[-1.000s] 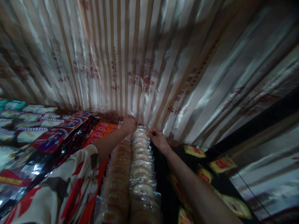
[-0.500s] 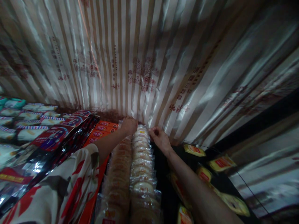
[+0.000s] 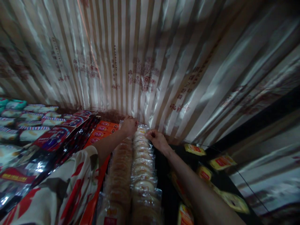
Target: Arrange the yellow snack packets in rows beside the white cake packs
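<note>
Two long rows of round, flat cakes in clear wrappers lie before me, a right row and a browner left row, each packet overlapping its neighbour. At the far end of the rows is my left hand. Its fingers are curled at the end packets, and what they grip is hidden. My right hand pinches thumb and finger together at the right edge of the farthest wrapped cake in the right row.
Striped, printed sheeting hangs right behind the rows. Orange packets, dark glossy packets and white packets are stacked on the left. Yellow packets lie scattered on a black surface to the right.
My right hand has shifted slightly left, onto the edge of the farthest cake packet. My left hand stays almost in place.
</note>
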`<action>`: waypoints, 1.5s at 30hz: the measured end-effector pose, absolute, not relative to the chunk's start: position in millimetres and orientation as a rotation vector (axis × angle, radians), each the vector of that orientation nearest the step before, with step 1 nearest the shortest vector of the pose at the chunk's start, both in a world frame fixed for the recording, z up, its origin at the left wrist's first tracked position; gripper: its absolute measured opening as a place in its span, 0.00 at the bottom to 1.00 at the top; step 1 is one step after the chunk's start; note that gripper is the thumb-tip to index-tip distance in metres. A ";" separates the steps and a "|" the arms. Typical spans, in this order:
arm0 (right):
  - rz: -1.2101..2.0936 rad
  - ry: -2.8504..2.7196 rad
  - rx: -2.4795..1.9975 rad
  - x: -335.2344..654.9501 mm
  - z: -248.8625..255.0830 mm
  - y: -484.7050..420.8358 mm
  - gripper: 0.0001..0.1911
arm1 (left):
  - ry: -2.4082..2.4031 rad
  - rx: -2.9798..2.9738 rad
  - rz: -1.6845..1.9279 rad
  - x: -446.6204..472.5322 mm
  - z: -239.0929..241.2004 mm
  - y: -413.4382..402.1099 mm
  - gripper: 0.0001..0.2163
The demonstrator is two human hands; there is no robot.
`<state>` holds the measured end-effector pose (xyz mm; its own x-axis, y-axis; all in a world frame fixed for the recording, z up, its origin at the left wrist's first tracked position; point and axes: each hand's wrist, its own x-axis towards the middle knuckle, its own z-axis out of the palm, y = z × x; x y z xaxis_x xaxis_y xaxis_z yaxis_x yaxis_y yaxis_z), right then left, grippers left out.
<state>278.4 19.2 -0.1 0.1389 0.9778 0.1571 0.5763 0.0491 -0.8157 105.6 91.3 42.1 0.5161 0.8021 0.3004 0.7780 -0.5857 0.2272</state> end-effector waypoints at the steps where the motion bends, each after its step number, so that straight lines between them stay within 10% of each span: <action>1: 0.615 -1.535 -1.642 277.8 -0.2 19.0 0.12 | 1.357 2.704 0.603 104.2 43.8 89.1 0.10; 45: 0.340 -1.526 -2.011 259.9 26.2 -19.2 0.16 | 1.213 2.679 0.663 92.8 35.7 59.7 0.04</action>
